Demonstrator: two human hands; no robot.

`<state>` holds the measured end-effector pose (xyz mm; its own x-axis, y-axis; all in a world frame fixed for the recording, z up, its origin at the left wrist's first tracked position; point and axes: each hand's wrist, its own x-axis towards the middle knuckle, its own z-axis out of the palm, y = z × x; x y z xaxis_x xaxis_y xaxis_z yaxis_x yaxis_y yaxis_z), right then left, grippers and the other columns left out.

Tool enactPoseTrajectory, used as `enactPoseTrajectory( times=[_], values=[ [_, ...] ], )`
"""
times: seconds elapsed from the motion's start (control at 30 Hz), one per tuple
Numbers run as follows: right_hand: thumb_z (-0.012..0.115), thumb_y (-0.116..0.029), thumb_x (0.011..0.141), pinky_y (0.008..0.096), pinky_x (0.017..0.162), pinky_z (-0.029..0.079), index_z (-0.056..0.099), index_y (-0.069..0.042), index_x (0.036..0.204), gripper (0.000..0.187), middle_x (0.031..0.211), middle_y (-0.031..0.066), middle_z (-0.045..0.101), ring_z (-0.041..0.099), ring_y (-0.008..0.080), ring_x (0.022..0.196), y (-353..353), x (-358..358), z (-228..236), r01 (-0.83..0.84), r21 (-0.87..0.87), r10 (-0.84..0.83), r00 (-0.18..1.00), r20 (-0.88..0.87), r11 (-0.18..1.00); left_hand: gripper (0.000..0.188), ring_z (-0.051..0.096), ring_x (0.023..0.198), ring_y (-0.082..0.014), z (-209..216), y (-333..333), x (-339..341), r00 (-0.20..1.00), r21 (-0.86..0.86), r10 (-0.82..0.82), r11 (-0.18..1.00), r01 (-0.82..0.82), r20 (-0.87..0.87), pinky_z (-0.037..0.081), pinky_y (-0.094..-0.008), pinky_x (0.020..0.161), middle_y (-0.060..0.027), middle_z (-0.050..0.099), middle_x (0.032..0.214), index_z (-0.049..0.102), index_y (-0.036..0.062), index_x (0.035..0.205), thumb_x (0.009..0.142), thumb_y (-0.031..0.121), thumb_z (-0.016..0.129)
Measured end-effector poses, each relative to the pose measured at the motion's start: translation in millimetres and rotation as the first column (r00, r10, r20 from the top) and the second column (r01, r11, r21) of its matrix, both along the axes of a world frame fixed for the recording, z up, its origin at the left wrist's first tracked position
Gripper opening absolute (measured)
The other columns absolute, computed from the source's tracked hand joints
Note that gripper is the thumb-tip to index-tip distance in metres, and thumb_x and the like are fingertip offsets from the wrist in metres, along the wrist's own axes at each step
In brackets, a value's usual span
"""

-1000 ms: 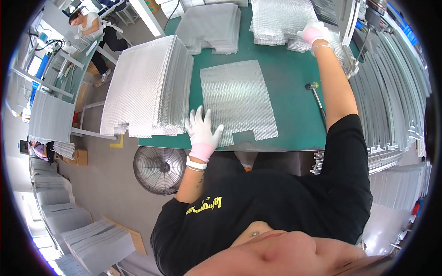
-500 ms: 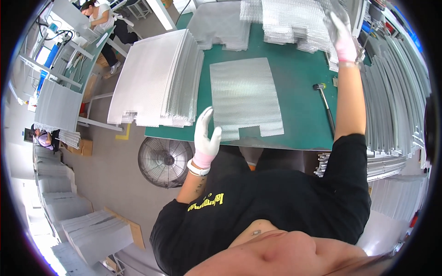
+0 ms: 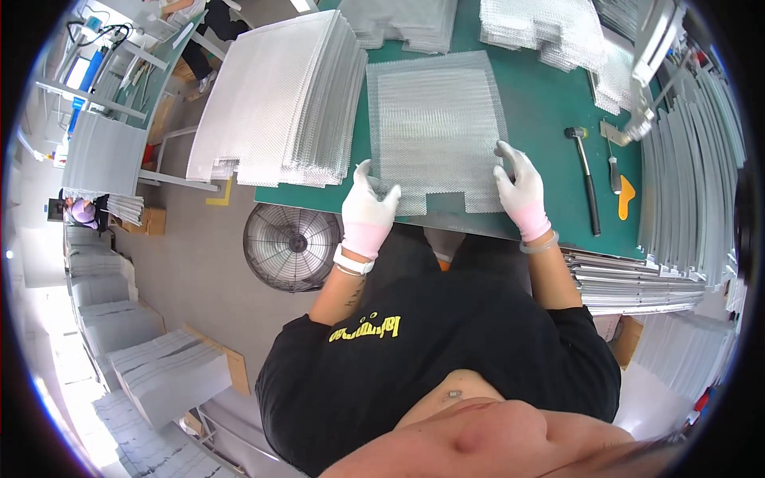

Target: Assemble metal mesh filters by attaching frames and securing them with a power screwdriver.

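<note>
On the green worktable (image 3: 550, 167) in front of me lies a silver mesh sheet (image 3: 438, 119) with a notch in its near edge. A darker mesh border shows around it, so two sheets seem to overlap. My left hand (image 3: 370, 209), in a white glove with a pink cuff, is at the near left corner, its thumb over the sheet and its fingers apart beside the edge. At the right edge, my right hand (image 3: 522, 191), gloved alike, has its fingers curved and spread against the mesh. Both hands look open, touching edges rather than gripping.
A tall stack of mesh sheets (image 3: 263, 95) stands on the left; more stacks (image 3: 542, 28) lie at the back. On the right are a hammer (image 3: 586, 179), a screwdriver (image 3: 614, 175) and an orange scraper (image 3: 626, 197). A floor fan (image 3: 295, 243) stands below the table's left.
My right hand has come from the far right back to the sheet's right edge. A darker mesh layer now shows with the sheet. My left hand has shifted slightly right along the near corner.
</note>
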<state>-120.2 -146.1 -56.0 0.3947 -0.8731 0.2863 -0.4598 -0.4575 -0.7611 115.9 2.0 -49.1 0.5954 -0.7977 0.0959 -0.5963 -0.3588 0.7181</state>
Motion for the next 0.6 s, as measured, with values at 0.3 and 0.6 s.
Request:
enactPoseTrajectory(
  times=[0.3, 0.6],
  values=[
    [0.063, -0.014, 0.089, 0.039, 0.089, 0.054, 0.059, -0.006, 0.128, 0.04, 0.12, 0.015, 0.063, 0.065, 0.0341, 0.104, -4, 2, -27, -0.008, -0.176, -0.036, 0.969, -0.246, 0.984, 0.071, 0.068, 0.095, -0.0376, -28, -4, -3, 0.998, 0.105, -0.023, 0.994, 0.016, 0.061, 0.055, -0.0424, 0.081, -0.0218, 0.066, 0.111, 0.042, -0.0004, 0.141, 0.084, 0.027, 0.075],
    [0.06, -0.016, 0.091, 0.0398, 0.086, 0.055, 0.057, -0.007, 0.129, 0.039, 0.125, 0.0147, 0.06, 0.065, 0.0338, 0.104, 0, 3, -36, -0.005, -0.181, -0.06, 0.933, -0.354, 0.983, 0.071, 0.066, 0.102, -0.0389, -43, -4, -3, 0.979, 0.091, -0.053, 0.995, 0.036, 0.198, 0.055, -0.0433, 0.085, -0.0233, 0.062, 0.126, 0.041, -0.0011, 0.142, 0.086, 0.029, 0.073]
  ],
)
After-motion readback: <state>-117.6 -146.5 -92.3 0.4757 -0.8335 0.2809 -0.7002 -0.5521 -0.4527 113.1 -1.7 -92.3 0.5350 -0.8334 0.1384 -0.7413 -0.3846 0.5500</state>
